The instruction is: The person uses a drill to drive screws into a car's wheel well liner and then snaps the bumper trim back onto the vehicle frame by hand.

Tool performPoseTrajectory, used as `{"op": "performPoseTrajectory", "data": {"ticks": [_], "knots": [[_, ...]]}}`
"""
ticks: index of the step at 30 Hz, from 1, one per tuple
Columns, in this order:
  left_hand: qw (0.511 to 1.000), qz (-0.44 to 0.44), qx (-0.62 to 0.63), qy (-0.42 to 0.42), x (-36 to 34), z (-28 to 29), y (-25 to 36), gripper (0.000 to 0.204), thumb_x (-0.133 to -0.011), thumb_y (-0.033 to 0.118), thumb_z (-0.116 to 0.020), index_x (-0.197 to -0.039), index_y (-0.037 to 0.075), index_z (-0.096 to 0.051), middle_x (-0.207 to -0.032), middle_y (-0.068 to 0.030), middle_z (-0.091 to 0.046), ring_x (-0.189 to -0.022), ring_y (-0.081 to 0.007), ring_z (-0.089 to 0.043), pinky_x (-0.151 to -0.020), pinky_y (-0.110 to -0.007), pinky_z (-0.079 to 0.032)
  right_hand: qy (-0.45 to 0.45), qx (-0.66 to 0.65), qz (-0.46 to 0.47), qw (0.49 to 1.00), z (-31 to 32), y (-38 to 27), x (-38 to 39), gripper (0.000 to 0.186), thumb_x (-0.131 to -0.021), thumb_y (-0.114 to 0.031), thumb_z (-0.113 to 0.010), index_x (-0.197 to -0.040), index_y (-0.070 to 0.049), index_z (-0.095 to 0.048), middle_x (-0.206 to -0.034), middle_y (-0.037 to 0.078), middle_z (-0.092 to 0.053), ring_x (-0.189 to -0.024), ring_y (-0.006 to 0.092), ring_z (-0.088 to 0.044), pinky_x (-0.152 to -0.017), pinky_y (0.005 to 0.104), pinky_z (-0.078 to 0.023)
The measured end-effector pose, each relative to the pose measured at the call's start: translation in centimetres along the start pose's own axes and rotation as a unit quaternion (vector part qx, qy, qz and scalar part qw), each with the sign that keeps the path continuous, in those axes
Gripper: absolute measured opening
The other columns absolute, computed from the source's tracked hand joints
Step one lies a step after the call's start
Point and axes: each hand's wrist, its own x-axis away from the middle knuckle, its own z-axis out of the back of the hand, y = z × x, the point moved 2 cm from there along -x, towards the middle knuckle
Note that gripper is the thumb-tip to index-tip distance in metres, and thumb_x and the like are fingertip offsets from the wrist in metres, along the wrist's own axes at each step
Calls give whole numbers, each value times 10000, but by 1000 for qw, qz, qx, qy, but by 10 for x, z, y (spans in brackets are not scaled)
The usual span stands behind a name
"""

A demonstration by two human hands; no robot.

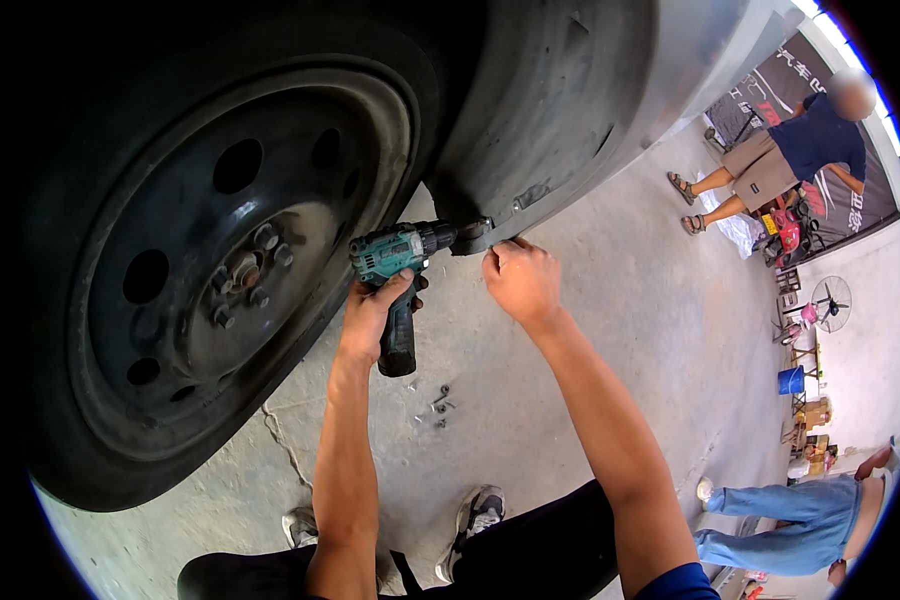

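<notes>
At the lower edge of the wheel-arch panel [542, 140], the left hand [372, 312] grasps the drill [388, 254], chuck [437, 236] aimed there; the right hand [527, 282] curls close, perhaps steadying that edge, pinch unclear.

Location: vehicle repair workshop, judging by contents. Car wheel [195, 335], black steel with exposed lug nuts, fills the left of view; grey bodywork [580, 120] curves above and beside it. Cordless drill [380, 258] in use position at the bodywork's lower edge. Loose fasteners [440, 404] scattered on bare, stained concrete floor [590, 410]. Far side: white wall [875, 300], dark banner [878, 190] with large pale lettering, red machine [790, 240], fan [831, 304], blue bucket [791, 380], stacked boxes [818, 412]. Two other people [805, 140] stand on the open floor.
</notes>
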Motion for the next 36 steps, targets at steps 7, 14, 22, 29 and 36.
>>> {"op": "performPoseTrajectory", "data": {"ticks": [7, 14, 22, 29, 36], "knots": [[1000, -8, -5, 3, -3, -1, 2, 309, -887, 226, -769, -1117, 38, -685, -947, -82, -719, -803, -162, -677, -675, -319, -574, -17, 5, -6, 1000, 3, 0, -1, 173, -812, -160, -659, -687, -41, -648, -777, 120, -692, -675, 332, -676, -607, 429, -548], [1000, -3, -5, 0, -3, 0, 2, 298, -890, 216, -766, -1115, 37, -685, -975, -75, -717, -840, -163, -682, -674, -321, -576, -19, 13, -5, 1000, 2, -1, -1, 180, -816, -160, -649, -684, -38, -655, -774, 132, -694, -674, 332, -681, -613, 422, -555], [1000, -4, -3, -4, -3, 2, -1, 320, -901, 231, -755, -1142, 43, -659, -908, -105, -711, -696, -169, -657, -642, -309, -555, -10, 6, -4, 1000, 2, -1, 0, 176, -813, -160, -654, -682, -43, -642, -769, 118, -689, -664, 340, -666, -595, 432, -538], [1000, 3, 13, -6, -4, 3, -4, 316, -906, 225, -749, -1147, 46, -649, -917, -107, -707, -692, -175, -652, -642, -313, -556, -15, 5, -8, 1000, 3, 0, -1, 173, -816, -164, -656, -688, -49, -638, -774, 111, -690, -665, 347, -659, -584, 440, -527], [1000, 17, 19, -2, -2, 0, 0, 330, -906, 212, -747, -1170, 47, -640, -937, -116, -714, -702, -180, -656, -644, -317, -557, -18, 16, -2, 1000, 3, -1, -1, 179, -806, -158, -648, -671, -40, -644, -767, 126, -695, -665, 329, -681, -602, 421, -552]]}}
